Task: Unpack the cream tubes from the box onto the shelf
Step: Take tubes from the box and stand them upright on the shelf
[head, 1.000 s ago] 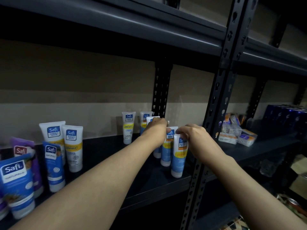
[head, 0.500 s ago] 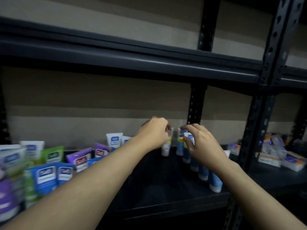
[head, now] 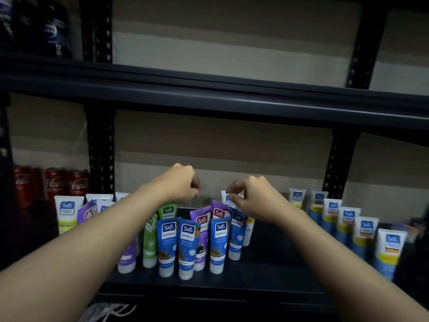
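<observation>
My left hand (head: 178, 183) and right hand (head: 253, 201) hang side by side, near each other but apart, over the back of a bunch of tubes (head: 186, 247) standing cap-down on the shelf (head: 267, 275). Both have their fingers curled downward. The left one's fingertips are turned away from me, so I cannot tell whether they pinch anything. The right one's thumb and forefinger come close together at the top edge of a white tube (head: 226, 198) behind the bunch. Whether they nip that edge or only hover at it I cannot tell either, as it is dim and smeared there.

Below my hands, toward me, blue tubes stand in front with purple ones (head: 202, 220) behind them, and a green one (head: 168, 211) just under my left hand. Off to the right of my right hand runs a line of white-and-blue tubes (head: 348, 219), well apart from the bunch. Further left of my left forearm stand some red cans (head: 54, 182). The box is nowhere in sight.

As I judge it, I am at the placing or straightening step, with many tubes already out. The next move calls for a light touch: the tubes stand close together on narrow caps, and one knock could topple its neighbours. After that, back to the box for any that are left.
</observation>
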Motion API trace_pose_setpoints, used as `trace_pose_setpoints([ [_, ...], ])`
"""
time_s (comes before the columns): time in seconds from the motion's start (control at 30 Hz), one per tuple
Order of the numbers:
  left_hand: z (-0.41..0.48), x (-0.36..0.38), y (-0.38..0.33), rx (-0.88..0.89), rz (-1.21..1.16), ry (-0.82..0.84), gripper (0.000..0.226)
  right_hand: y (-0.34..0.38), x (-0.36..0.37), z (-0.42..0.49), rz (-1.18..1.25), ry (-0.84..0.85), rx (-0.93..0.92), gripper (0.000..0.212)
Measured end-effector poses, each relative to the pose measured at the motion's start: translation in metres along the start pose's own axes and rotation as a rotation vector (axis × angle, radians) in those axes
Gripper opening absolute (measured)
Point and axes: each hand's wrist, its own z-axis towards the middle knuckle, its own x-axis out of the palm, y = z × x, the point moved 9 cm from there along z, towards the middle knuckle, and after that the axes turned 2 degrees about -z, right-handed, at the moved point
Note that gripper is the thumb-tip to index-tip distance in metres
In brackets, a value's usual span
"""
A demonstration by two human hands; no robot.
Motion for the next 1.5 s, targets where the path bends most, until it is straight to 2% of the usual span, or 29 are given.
trace_pose_setpoints([
  [0.2,0.006,0.034,-0.002,-0.020,0.013,0.170,0.040,-0.005,0.029,0.022,-0.059,0.118,0.080,0.031],
  [0.4,0.015,0.047,-0.007,-0.015,0.047,0.237,0.027,-0.010,0.047,0.033,-0.069,0.212,0.151,0.022],
  [0.53,0.020,0.049,-0.003,-0.012,-0.001,0.219,0.016,-0.013,0.059,0.035,-0.042,0.235,0.161,0.017],
  [0.77,0.029,0.049,0.003,-0.043,-0.064,0.163,0.012,-0.018,0.064,0.036,-0.020,0.198,0.171,0.016],
  [0.9,0.031,0.049,0.010,-0.073,-0.073,0.139,0.008,-0.019,0.064,0.038,0.014,0.208,0.178,0.003],
  [1.03,0.031,0.045,0.016,-0.107,-0.096,0.108,0.008,-0.019,0.059,0.039,0.054,0.207,0.193,0.004],
  [1.17,0.037,0.027,0.023,-0.140,-0.126,0.022,0.005,-0.021,0.041,0.043,0.122,0.123,0.205,0.007],
  [1.3,0.042,0.004,0.024,-0.164,-0.173,-0.067,0.014,-0.019,0.014,0.046,0.153,-0.025,0.205,0.015],
  [1.5,0.043,-0.046,0.013,-0.172,-0.273,-0.275,0.005,-0.004,-0.040,0.041,0.185,-0.359,0.046,0.005],
])
